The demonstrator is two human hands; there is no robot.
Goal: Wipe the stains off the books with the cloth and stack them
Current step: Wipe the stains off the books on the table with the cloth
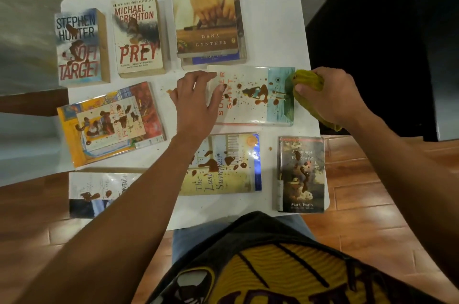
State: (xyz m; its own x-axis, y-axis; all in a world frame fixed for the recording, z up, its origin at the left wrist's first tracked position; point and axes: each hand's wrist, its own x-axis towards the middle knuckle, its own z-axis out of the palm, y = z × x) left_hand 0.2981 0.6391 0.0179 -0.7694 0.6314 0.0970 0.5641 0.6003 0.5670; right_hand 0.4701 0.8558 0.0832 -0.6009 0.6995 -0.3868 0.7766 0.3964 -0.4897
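Nine-odd books on white rectangular tabletop [270, 18], most w/ brown sauce-like stains
- Item in work: white-and-teal "Summer Shift" book [250, 96], centre-right, flat, brown blots thick at its middle
- Left hand [196, 102]: fingers spread & nearly straight, tips pressing book's left edge, gripping nothing
- Right hand [332, 95]: curled round crumpled yellow-green cloth [308, 82], held at book's right edge, on or just over the teal corner; contact not clear
- Clean stack so far: tan "Crossing on the Paris" paperback [205, 8] atop a blue-edged book [214, 58], top centre
- Still stained: "Soft Target" paperback [78, 47], "Prey" paperback [137, 35], orange-yellow picture-cover book [109, 122], "The Last Summer" book [223, 164], dark Mark Twain book [301, 174] overhanging tabletop's near-right corner, one more at near left under forearm

Risks (judgement)
- Blots look wet: a broad stroke could smear rather than lift
- Left forearm hangs over "The Last Summer" stains; dipping = sauce on arm, spread elsewhere
- Weak hold-down, book could slide toward stack
- Soiled cloth may re-mark later covers
- Right elbow near Twain book, nudge could tip it off
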